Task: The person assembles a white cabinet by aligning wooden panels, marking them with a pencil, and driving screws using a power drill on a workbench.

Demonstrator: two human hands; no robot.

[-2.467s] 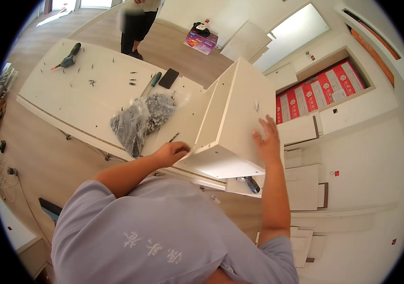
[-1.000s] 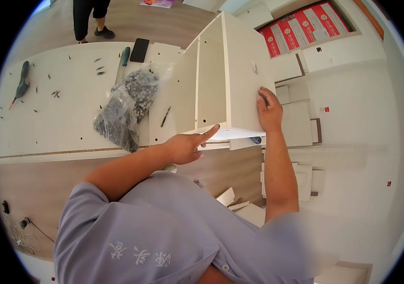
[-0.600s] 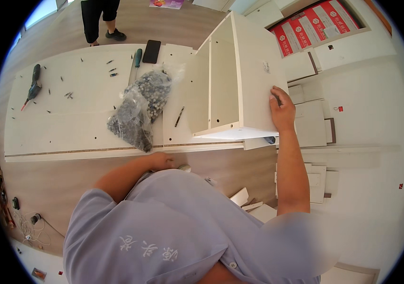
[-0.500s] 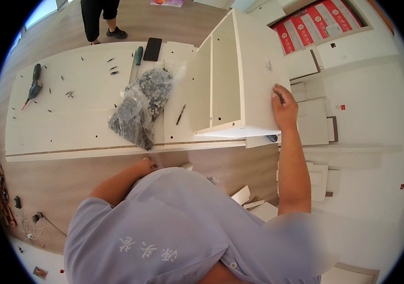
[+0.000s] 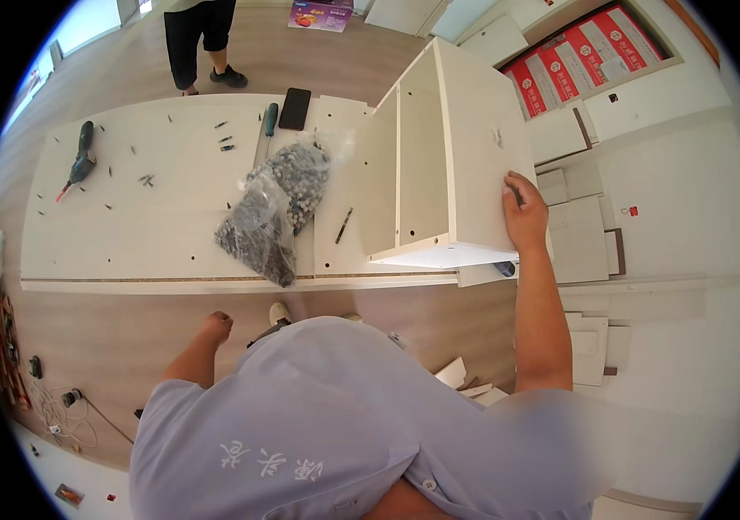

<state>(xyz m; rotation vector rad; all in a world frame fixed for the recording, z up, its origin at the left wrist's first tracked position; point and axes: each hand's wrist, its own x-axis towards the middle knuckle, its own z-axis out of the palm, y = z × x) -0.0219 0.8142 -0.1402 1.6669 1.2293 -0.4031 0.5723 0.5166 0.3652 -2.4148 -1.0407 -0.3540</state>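
Observation:
A white open-fronted cabinet box [image 5: 482, 147] with a divider stands at the right end of a long white panel [image 5: 127, 234]. My right hand [image 5: 526, 212] rests on the box's upper face, with a gap between thumb and fingers. My left hand [image 5: 218, 328] hangs in front of the panel's near edge, fingers curled in, with nothing visible in it. On the panel lies a clear plastic bag [image 5: 270, 208] full of small fittings. A pen-like black stick [image 5: 344, 225] is between the bag and the box.
A power screwdriver [image 5: 82, 160], a green-handled screwdriver [image 5: 271, 120], a black phone [image 5: 295, 108] and several loose fittings lie on the panel. Someone in black trousers [image 5: 201, 43] stands beyond it. Boards [image 5: 578, 238] lean at the right; cables [image 5: 62, 416] lie at lower left.
My left hand has moved left, away from my body, and a shoe now shows beside it. My right hand stays on the box. The whole view has shifted slightly.

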